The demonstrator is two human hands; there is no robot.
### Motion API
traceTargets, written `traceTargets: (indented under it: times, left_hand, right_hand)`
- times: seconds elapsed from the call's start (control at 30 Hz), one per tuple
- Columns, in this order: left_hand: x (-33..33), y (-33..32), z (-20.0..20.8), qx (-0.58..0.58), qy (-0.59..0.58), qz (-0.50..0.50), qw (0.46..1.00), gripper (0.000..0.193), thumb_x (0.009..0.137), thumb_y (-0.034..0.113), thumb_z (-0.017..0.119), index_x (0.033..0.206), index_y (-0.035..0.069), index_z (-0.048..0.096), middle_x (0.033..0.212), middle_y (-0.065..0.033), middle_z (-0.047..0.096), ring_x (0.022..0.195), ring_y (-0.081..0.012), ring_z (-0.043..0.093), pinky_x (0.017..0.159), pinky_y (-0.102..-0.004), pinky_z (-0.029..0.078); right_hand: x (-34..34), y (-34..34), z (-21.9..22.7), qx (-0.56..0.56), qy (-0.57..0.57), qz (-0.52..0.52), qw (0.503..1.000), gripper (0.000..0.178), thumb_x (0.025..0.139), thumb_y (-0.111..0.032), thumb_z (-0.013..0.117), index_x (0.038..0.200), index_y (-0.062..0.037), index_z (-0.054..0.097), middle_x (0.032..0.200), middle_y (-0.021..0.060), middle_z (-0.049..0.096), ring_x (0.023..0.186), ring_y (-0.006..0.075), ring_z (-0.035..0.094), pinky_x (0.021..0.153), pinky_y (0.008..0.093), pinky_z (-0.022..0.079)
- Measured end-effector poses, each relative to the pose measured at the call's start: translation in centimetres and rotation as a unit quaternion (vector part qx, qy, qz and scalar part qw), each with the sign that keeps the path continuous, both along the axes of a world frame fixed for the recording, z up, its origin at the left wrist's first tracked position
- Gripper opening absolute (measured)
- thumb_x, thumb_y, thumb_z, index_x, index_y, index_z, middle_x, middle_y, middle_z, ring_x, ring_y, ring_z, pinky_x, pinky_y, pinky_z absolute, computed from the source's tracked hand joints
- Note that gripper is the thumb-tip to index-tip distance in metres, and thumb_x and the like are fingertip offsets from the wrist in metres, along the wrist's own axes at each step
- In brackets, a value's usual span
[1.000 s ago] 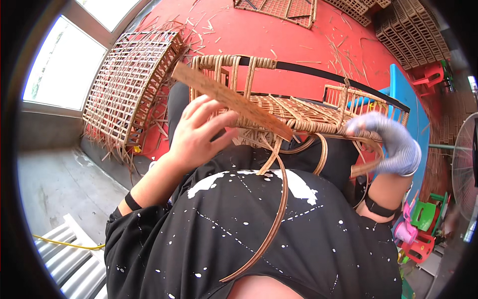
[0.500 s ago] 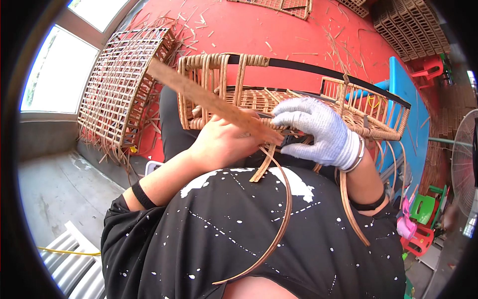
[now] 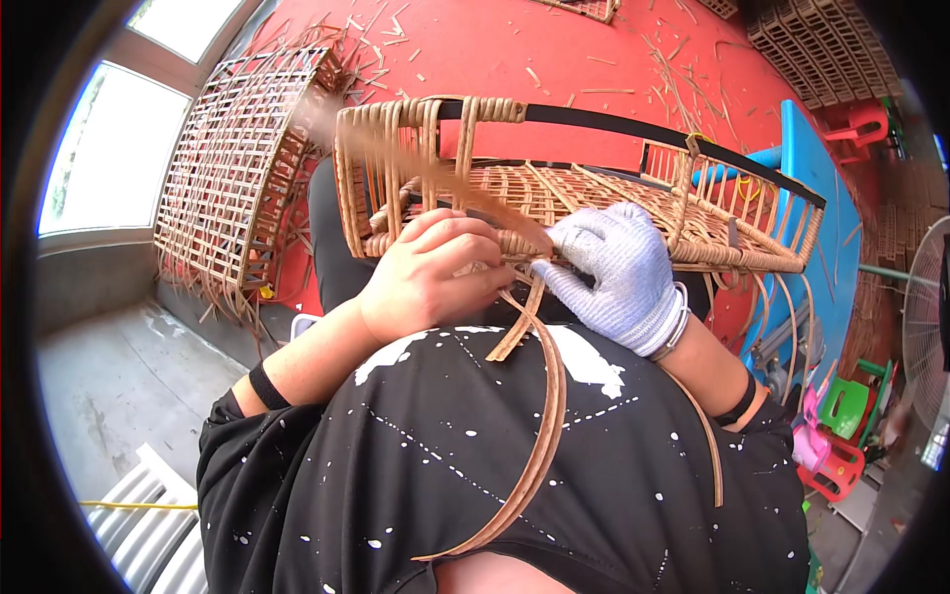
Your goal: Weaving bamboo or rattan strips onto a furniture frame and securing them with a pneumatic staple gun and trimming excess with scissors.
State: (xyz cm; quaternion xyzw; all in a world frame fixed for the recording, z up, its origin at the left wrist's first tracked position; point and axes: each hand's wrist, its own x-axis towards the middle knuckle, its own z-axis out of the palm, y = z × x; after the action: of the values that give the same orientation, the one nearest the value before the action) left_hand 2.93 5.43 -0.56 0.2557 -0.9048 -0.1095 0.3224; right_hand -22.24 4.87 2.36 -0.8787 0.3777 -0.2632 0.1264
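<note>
A wicker basket frame (image 3: 604,203) with a black top bar leans on its side across my lap. My bare left hand (image 3: 435,272) is closed over its near edge, fingers curled at the wrapped rim, where a flat rattan strip (image 3: 396,163), smeared by motion, slants up to the left. In a white knit glove, my right hand (image 3: 618,277) pinches with thumb and forefinger at the lower end of that strip, against the rim. A long strip end (image 3: 549,406) hangs in a curve over my black shirt, beside a short flat tail (image 3: 515,332).
A woven panel (image 3: 237,168) stands left, by the window. Strip scraps (image 3: 604,91) litter the red floor. To the right are a blue board (image 3: 831,228), a fan (image 3: 920,317) and small coloured chairs (image 3: 841,411). More woven pieces (image 3: 826,49) are stacked at far right.
My right hand has come slightly left and closed its thumb and forefinger, which stood apart before. The left hand has shifted a little left. The basket has tilted slightly.
</note>
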Motion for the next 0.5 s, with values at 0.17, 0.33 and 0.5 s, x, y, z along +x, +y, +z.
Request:
traceTargets:
  times: [0.17, 0.33, 0.5]
  left_hand:
    - [0.6, 0.0, 0.3, -0.007, -0.019, 0.016, 1.000, 0.027, 0.074, 0.018, 0.070, 0.101, 0.013, 0.075, 0.101, -0.0011, 0.063, 0.107, -0.0222, 0.063, 0.092, -0.0401, 0.048]
    - [0.6, 0.1, 0.2, 0.001, -0.021, -0.009, 1.000, 0.026, 0.075, 0.018, 0.070, 0.099, 0.012, 0.074, 0.102, -0.0013, 0.063, 0.110, -0.0217, 0.062, 0.100, -0.0409, 0.045]
    - [0.6, -0.3, 0.5, 0.020, 0.004, 0.013, 1.000, 0.024, 0.073, 0.015, 0.078, 0.096, 0.011, 0.074, 0.100, -0.0024, 0.062, 0.104, -0.0232, 0.063, 0.092, -0.0413, 0.047]
  right_hand:
    - [-0.2, -0.4, 0.5, 0.004, -0.028, 0.078, 0.997, 0.016, 0.078, -0.014, 0.070, 0.093, -0.0130, 0.073, 0.089, 0.0029, 0.071, 0.077, 0.0239, 0.065, 0.076, 0.0385, 0.049]
    - [-0.6, -0.6, 1.0, 0.045, 0.003, 0.161, 0.986, 0.015, 0.079, -0.016, 0.071, 0.093, -0.0153, 0.073, 0.092, -0.0013, 0.073, 0.081, 0.0234, 0.067, 0.078, 0.0377, 0.051]
    - [-1.4, -0.8, 1.3, 0.075, 0.059, 0.216, 0.972, 0.019, 0.080, -0.019, 0.073, 0.099, -0.0185, 0.075, 0.094, -0.0008, 0.074, 0.090, 0.0213, 0.071, 0.081, 0.0377, 0.053]
